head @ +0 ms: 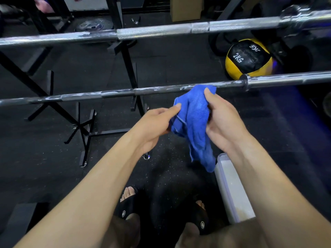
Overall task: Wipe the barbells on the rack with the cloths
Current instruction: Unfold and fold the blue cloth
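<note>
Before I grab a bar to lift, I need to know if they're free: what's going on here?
A person is holding a blue cloth in both hands, the left hand and right hand, just in front of the near barbell. That bar has white smears along it. The far barbell sits higher on the rack, untouched. A medicine ball lies on the floor beyond.

A gym: racked barbells [161, 31], a 2 kg medicine ball [248, 57], a weight plate [95, 25], black rubber flooring [53, 158].
</note>
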